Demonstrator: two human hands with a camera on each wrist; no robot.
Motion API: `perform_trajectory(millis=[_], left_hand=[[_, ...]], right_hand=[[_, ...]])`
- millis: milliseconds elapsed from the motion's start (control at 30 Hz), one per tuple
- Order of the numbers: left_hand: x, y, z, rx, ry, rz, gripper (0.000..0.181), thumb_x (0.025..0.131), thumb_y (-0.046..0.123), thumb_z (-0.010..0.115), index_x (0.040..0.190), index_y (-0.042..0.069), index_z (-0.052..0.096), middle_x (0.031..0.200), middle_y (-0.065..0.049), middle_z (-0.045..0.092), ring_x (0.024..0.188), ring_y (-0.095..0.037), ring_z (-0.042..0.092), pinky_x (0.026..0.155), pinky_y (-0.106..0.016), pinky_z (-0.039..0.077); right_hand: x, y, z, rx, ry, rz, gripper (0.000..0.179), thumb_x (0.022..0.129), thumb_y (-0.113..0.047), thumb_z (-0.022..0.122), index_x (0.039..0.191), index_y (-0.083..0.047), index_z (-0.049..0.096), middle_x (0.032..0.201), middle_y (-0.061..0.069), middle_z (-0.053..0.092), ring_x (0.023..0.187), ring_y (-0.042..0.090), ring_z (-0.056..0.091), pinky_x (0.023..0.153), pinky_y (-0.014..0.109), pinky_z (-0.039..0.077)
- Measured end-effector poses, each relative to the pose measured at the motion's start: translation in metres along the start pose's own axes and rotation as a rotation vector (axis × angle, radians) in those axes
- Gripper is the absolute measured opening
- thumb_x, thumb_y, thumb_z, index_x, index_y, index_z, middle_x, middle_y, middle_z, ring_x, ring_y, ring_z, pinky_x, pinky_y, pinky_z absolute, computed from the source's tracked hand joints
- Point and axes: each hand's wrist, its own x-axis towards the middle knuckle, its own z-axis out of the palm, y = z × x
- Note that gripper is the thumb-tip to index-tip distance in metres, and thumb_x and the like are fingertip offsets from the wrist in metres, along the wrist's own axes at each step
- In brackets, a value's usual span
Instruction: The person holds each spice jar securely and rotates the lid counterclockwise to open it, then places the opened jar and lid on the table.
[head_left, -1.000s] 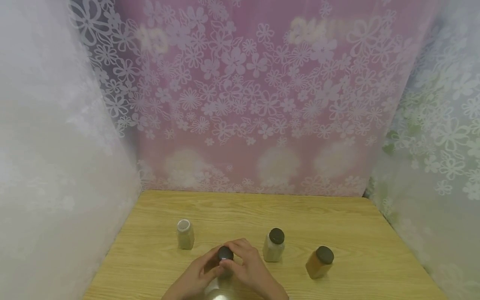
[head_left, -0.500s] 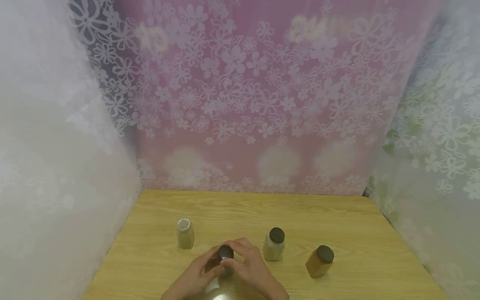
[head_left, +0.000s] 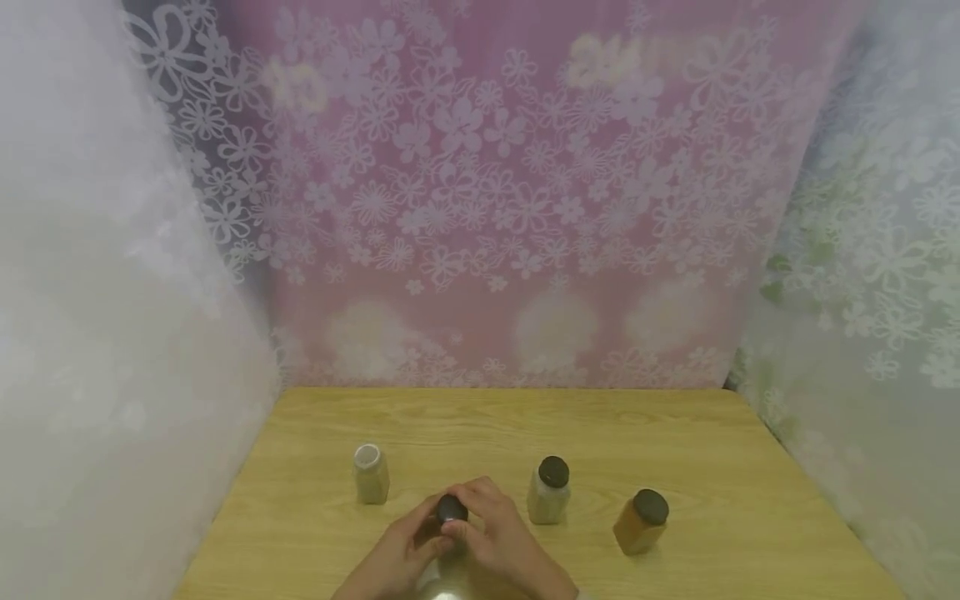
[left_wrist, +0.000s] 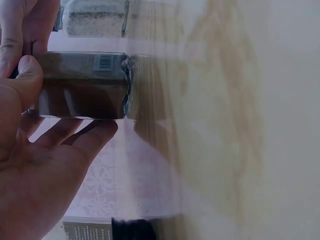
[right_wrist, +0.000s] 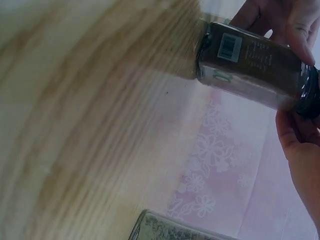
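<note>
A square glass jar of dark brown contents stands upright on the table, a barcode label on its side. Its black lid is on top. My left hand grips the jar from the left, thumb near its neck and fingers along its side. From the right, my right hand pinches the lid between thumb and fingers. The jar's body is mostly hidden by the hands in the head view, but both wrist views show it.
Left of the hands stands a lidless jar. To the right are a black-lidded jar of pale contents and an orange-brown one. A black object, kind unclear, lies low in the left wrist view. Flowered curtains border the wooden table.
The head view has shifted slightly. Both hands keep the same hold on the jar and its lid, and the other jars stay in place.
</note>
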Motion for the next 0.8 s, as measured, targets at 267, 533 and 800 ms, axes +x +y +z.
perform_trajectory(millis=[267, 533, 800], left_hand=[[-0.0007, -0.0061, -0.0030, -0.080, 0.001, 0.033, 0.060, 0.107, 0.028, 0.061, 0.162, 0.019, 0.039, 0.159, -0.014, 0.053, 0.135, -0.013, 0.061, 0.108, -0.018, 0.049], [0.0023, -0.0065, -0.0047, -0.097, -0.017, 0.089, 0.054, 0.108, 0.020, 0.060, 0.159, 0.014, 0.044, 0.156, -0.015, 0.056, 0.134, -0.010, 0.061, 0.109, -0.019, 0.048], [0.0018, -0.0071, -0.0042, -0.117, -0.012, 0.096, 0.054, 0.107, 0.019, 0.061, 0.158, 0.012, 0.044, 0.155, -0.018, 0.056, 0.136, -0.009, 0.059, 0.111, -0.018, 0.046]], right_hand=[[0.0020, 0.0025, -0.0067, -0.029, -0.075, -0.009, 0.047, 0.097, -0.019, 0.073, 0.139, 0.001, 0.065, 0.127, 0.008, 0.074, 0.116, 0.022, 0.067, 0.099, 0.035, 0.061], [-0.0043, 0.0009, -0.0067, -0.038, 0.026, 0.163, 0.050, 0.087, -0.036, 0.084, 0.129, -0.012, 0.072, 0.124, 0.000, 0.074, 0.114, 0.019, 0.069, 0.098, 0.036, 0.062], [-0.0047, -0.0009, 0.0006, -0.026, 0.090, 0.209, 0.042, 0.085, -0.037, 0.085, 0.119, -0.015, 0.076, 0.119, -0.008, 0.076, 0.111, 0.014, 0.069, 0.096, 0.033, 0.061]])
